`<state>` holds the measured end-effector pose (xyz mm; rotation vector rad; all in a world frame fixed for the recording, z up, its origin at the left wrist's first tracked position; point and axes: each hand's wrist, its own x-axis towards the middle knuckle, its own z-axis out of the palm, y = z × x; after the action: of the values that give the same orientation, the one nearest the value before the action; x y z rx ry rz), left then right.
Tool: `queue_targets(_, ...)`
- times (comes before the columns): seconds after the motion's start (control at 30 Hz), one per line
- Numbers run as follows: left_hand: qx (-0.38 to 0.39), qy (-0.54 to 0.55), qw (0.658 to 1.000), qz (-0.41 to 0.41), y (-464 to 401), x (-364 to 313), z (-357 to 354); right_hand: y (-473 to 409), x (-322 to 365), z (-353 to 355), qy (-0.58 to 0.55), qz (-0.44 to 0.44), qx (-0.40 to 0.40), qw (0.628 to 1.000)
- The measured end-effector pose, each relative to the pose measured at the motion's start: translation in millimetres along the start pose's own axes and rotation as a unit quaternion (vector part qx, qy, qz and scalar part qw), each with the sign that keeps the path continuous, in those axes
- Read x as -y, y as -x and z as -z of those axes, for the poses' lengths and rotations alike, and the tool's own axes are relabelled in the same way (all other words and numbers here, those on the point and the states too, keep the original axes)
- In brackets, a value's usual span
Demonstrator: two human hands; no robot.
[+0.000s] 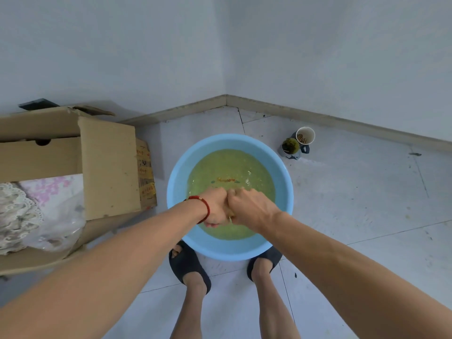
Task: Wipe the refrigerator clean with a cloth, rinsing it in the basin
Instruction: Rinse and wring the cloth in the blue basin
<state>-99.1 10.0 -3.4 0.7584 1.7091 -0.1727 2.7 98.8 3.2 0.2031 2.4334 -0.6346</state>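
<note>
Filling the frame edge to edge, the pale grey tiled floor (342,204) meets white walls at a corner with a beige skirting board (195,109). On the left an open brown cardboard box (107,167) lies on its side, with lacy, flower-printed fabric (29,204) and clear plastic showing inside. Near the centre a round light-blue plastic basin (283,182) stands on the floor, holding cloudy yellow-green water (227,165); a small orange mark shows at its middle. Two feet in dark slippers (188,265) stand just beside its near rim. Above the water, both fists press together, knuckle to knuckle. The left hand (216,205), a red cord bracelet (205,206) at its wrist, is curled tight, and the right hand (249,206) is equally clenched. A sliver of pale yellow cloth (230,218) peeks out between them; how much of it each grips is hidden. Beyond the basin, toward the wall, a white paper cup (305,135) touches a small dark cup of green matter (290,146).
</note>
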Motion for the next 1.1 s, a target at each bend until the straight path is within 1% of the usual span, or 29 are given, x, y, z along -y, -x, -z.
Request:
queue_targets(0.03,0.045,0.070,0.997,0.002,-0.4,2.6,0.2,2.2,0.3,-2.3,0.037,0.009,-0.027,0.999)
queue_targets(0.07,0.079,0.160,0.984,0.005,1.2,2.8,0.9,3.9,0.9,-4.3,0.047,0.015,-0.057,0.997)
queue_targets(0.1,0.093,0.218,0.971,0.012,3.2,1.8,0.5,5.6,1.6,-5.7,0.038,0.019,-0.079,0.996)
queue_targets(0.13,0.080,0.242,0.967,0.017,2.3,0.2,0.2,6.1,1.3,-6.7,0.021,0.024,-0.087,0.996)
queue_targets(0.17,0.038,0.199,0.979,0.014,0.0,-0.9,-1.1,6.8,0.8,-6.7,-0.002,0.032,-0.081,0.996)
queue_targets(0.2,-0.014,0.129,0.992,0.002,-0.4,-2.8,-2.7,8.3,-1.1,-6.2,-0.041,0.032,-0.063,0.997)
queue_targets(0.23,-0.069,0.063,0.996,-0.012,-0.9,-3.1,-4.5,10.4,-5.6,-3.9,-0.113,0.012,-0.038,0.993)
queue_targets(0.27,-0.106,0.016,0.994,-0.029,1.0,-1.2,-4.7,13.1,-11.0,0.0,-0.230,-0.022,-0.010,0.973)
queue_targets(0.3,-0.141,-0.020,0.988,-0.058,4.1,2.2,-4.3,17.3,-16.5,6.0,-0.373,-0.062,0.014,0.926)
queue_targets(0.33,-0.180,-0.048,0.978,-0.093,7.2,7.4,-3.2,20.9,-23.6,10.2,-0.511,-0.093,0.034,0.854)
queue_targets(0.37,-0.222,-0.074,0.962,-0.137,10.0,13.2,-1.8,24.8,-28.6,13.0,-0.622,-0.117,0.049,0.773)
queue_targets(0.4,-0.260,-0.093,0.943,-0.187,13.7,16.7,-0.6,27.6,-32.6,11.5,-0.693,-0.134,0.066,0.705)
queue_targets(0.43,-0.288,-0.101,0.921,-0.240,16.0,19.0,0.3,29.4,-34.6,8.5,-0.745,-0.131,0.091,0.648)
queue_targets(0.47,-0.310,-0.110,0.899,-0.290,20.2,18.4,2.4,30.3,-32.8,4.1,-0.786,-0.108,0.124,0.596)
queue_targets(0.5,-0.322,-0.126,0.877,-0.333,24.0,17.5,4.8,31.0,-27.5,-0.3,-0.817,-0.076,0.160,0.549)
queue_targets(0.53,-0.328,-0.147,0.860,-0.363,26.9,16.4,7.7,31.4,-21.1,-4.1,-0.834,-0.044,0.189,0.517)
queue_targets(0.57,-0.336,-0.172,0.842,-0.385,28.2,16.9,10.4,32.0,-16.2,-5.9,-0.833,-0.019,0.208,0.513)
queue_targets(0.6,-0.336,-0.203,0.832,-0.392,28.9,17.8,14.5,32.0,-13.2,-4.7,-0.822,-0.003,0.220,0.526)
queue_targets(0.63,-0.341,-0.234,0.823,-0.389,27.6,21.3,17.7,31.7,-11.0,-0.9,-0.801,0.003,0.226,0.555)
queue_targets(0.67,-0.334,-0.263,0.821,-0.380,28.8,21.5,20.5,29.6,-9.9,1.8,-0.768,-0.005,0.231,0.597)
queue_targets(0.7,-0.320,-0.296,0.822,-0.366,28.4,21.0,21.0,26.5,-9.1,4.7,-0.719,-0.020,0.229,0.656)
queue_targets(0.73,-0.297,-0.325,0.833,-0.334,30.2,17.0,22.1,21.5,-8.5,6.3,-0.653,-0.042,0.217,0.724)
queue_targets(0.77,-0.276,-0.353,0.847,-0.285,32.6,10.9,21.6,16.9,-5.8,8.0,-0.571,-0.066,0.196,0.794)
queue_targets(0.8,-0.262,-0.372,0.861,-0.226,33.7,3.9,19.7,11.8,-3.5,9.1,-0.488,-0.091,0.164,0.852)
queue_targets(0.83,-0.249,-0.371,0.878,-0.171,34.1,-1.7,17.7,7.6,-0.6,10.3,-0.416,-0.105,0.123,0.895)
queue_targets(0.87,-0.235,-0.355,0.896,-0.124,35.1,-7.5,16.7,5.4,2.5,11.2,-0.356,-0.107,0.085,0.924)
queue_targets(0.93,-0.216,-0.297,0.927,-0.075,32.2,-11.0,13.2,3.7,6.9,10.3,-0.257,-0.095,0.036,0.961)
queue_targets(1.03,-0.186,-0.181,0.965,-0.037,26.6,-7.8,7.4,2.7,6.9,3.0,-0.171,-0.074,-0.011,0.982)
queue_targets(1.1,-0.167,-0.106,0.980,-0.027,27.0,-6.5,6.5,0.9,5.0,2.1,-0.110,-0.043,-0.031,0.992)
